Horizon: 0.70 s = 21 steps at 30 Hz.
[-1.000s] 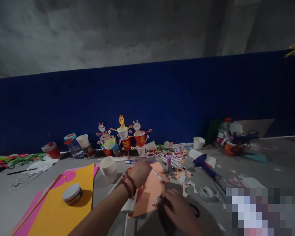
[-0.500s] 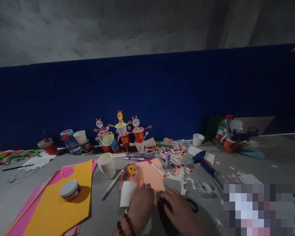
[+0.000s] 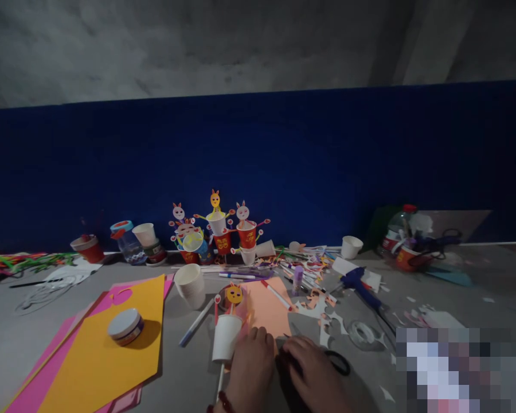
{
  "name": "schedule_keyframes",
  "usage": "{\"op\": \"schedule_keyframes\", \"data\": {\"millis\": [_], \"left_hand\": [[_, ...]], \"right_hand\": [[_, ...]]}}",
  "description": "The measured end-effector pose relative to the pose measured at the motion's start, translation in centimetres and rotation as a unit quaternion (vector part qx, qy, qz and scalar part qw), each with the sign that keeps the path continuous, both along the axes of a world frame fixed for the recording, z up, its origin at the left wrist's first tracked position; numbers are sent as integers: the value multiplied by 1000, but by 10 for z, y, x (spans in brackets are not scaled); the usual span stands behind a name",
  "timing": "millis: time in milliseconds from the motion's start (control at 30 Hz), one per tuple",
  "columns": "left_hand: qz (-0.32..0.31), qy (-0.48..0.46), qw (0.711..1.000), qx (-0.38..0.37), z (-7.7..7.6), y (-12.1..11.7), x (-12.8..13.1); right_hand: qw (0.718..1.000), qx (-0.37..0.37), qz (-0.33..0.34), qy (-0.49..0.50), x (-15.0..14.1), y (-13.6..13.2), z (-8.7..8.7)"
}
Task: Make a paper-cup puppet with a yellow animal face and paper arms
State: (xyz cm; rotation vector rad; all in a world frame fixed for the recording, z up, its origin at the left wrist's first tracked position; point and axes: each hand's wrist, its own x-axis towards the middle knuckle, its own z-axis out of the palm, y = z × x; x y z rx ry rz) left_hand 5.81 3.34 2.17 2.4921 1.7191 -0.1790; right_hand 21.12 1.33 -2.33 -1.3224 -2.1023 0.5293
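My left hand (image 3: 251,367) rests low in the middle, fingers laid flat on a peach paper sheet (image 3: 266,310). It touches the side of an upturned white paper cup (image 3: 226,336) that carries a yellow animal face on a stick (image 3: 234,295). My right hand (image 3: 316,376) lies just to the right, fingers curled over dark scissors whose black handle loop (image 3: 340,362) sticks out beyond it. A red-and-white marker (image 3: 277,295) lies on the peach sheet beyond the hands.
Orange and pink card sheets (image 3: 107,350) with a tape roll (image 3: 126,326) lie to the left. A white cup (image 3: 190,285), a blue glue gun (image 3: 359,285), a clear tape ring (image 3: 361,332) and paper scraps surround the hands. Finished cup puppets (image 3: 223,229) line the blue wall.
My left hand has pulled back from its reach over the peach sheet and now rests beside the white cup, which has come into view. The right hand has stayed on the scissors.
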Motion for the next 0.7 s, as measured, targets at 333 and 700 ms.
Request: {"op": "schedule_keyframes", "data": {"millis": [333, 700], "left_hand": [[18, -67, 998, 10, -15, -9, -3], [70, -256, 964, -3, -15, -14, -20]], "right_hand": [[998, -45, -24, 41, -9, 2, -4], [986, -88, -51, 132, -10, -6, 0]]}}
